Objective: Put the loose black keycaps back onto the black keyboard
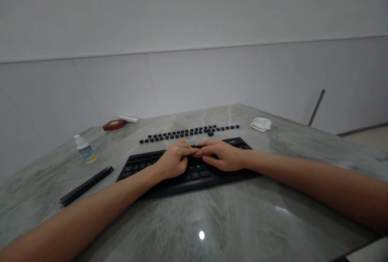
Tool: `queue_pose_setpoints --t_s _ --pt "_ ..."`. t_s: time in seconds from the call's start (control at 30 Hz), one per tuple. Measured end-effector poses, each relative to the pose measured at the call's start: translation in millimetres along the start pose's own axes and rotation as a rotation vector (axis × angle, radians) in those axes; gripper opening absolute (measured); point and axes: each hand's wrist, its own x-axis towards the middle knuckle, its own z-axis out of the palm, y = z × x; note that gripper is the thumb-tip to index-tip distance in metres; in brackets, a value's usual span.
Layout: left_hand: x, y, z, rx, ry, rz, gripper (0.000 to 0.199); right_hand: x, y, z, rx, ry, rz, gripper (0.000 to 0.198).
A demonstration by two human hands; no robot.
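Note:
A black keyboard [200,179] lies on the grey marbled table, partly covered by both hands. Over its upper middle, my left hand [174,159] is closed, fingers curled toward the keys. My right hand [224,155] meets it from the other side, fingers bent, fingertips touching those of the left. What sits between the fingertips is hidden. Keys remain visible at the board's left part and below the hands. Behind the keyboard, loose black keycaps [182,133] stand in rows.
At left stand a white spray bottle [86,149] with a blue label and a long black bar-shaped object [86,186]. Farther back are a red-brown rounded object [114,124] and a white strip [127,119]. A crumpled white cloth [261,124] lies back right. A wall [182,80] borders the table.

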Motion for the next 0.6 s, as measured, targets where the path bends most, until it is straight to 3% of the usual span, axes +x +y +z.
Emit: queue_pose_setpoints --t_s 0.23,0.43,0.6 --pt "1.2 -1.0 0.7 0.009 -0.004 0.027 0.061 4.9 1.5 0.0 -0.030 0.006 -0.032 0.029" --pt "2.5 -3.4 0.5 0.039 0.011 0.083 0.054 5.6 -2.7 0.7 -0.156 -0.022 -0.057 0.032" --pt "2.1 -4.4 2.0 0.100 -0.038 0.104 0.049 8.7 3.1 2.3 -0.048 -0.054 -0.068 0.032"
